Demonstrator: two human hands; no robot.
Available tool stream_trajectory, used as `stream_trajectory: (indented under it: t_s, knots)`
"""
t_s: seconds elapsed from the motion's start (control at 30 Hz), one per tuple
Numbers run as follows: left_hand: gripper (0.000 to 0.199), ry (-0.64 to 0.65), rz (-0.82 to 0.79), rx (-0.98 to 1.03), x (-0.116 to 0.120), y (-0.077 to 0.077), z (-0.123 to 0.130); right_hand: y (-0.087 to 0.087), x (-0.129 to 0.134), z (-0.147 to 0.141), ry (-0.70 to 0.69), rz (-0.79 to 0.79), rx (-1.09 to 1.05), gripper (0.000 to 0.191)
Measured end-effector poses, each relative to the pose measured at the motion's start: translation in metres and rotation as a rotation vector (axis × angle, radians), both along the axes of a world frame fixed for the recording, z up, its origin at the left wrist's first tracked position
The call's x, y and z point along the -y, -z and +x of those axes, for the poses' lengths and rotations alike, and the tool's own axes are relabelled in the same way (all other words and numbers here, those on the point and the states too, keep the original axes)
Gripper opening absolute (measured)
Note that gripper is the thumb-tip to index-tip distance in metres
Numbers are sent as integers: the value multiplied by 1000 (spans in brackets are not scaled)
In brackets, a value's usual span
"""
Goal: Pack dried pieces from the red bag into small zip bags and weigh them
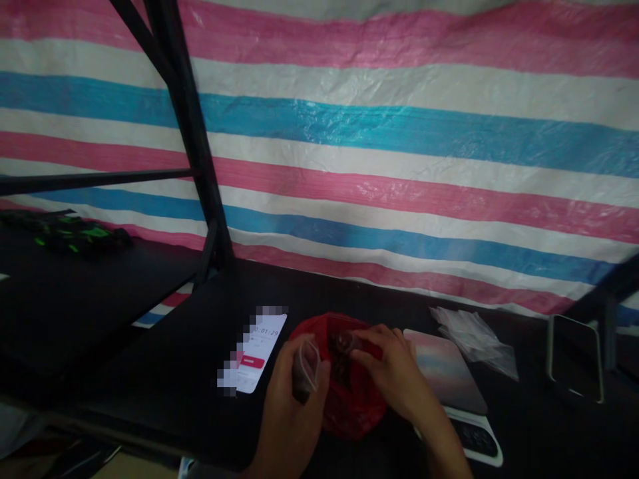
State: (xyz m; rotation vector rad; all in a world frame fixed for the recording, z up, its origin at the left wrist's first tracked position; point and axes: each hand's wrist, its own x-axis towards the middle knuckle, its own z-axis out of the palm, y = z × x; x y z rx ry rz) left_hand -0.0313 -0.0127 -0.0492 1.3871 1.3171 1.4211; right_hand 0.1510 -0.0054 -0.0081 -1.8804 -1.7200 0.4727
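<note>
My left hand [297,399] is closed round a small clear plastic bag [305,364], whose mouth gapes upward. Just right of it lies a red plastic bag [354,409], open at the top, with small dark items [340,366] inside. Over that opening is my right hand [377,349], thumb and fingers pinched together on something small that I cannot make out.
A lit phone [262,349] lies left of the hands. To the right are a pastel box [444,369], a white-edged item [474,436], clear bags [474,339] and a phone-shaped frame [575,358]. A black metal post [192,140] rises at the left, before a striped sheet [399,126].
</note>
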Motion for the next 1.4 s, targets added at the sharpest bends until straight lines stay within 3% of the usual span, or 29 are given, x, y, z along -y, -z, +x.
stream_trajectory:
  t_s: [0.1, 0.23, 0.4, 0.7, 1.4]
  knots:
    - [27, 66, 8, -65, 1, 3, 3, -10, 7, 10, -62, 35, -148, 28]
    - [26, 85, 37, -154, -1, 8, 3, -27, 22, 3, -160, 27, -301, 33]
    - [30, 39, 76, -211, -5, 16, 3, -41, 36, -17, -133, 39, -137, 39]
    - [33, 31, 78, -233, -6, 18, 6, -36, 34, -26, -216, 355, 111, 47]
    - [51, 45, -70, -161, -1, 12, 8, -31, 31, -27, -235, 336, 181, 35]
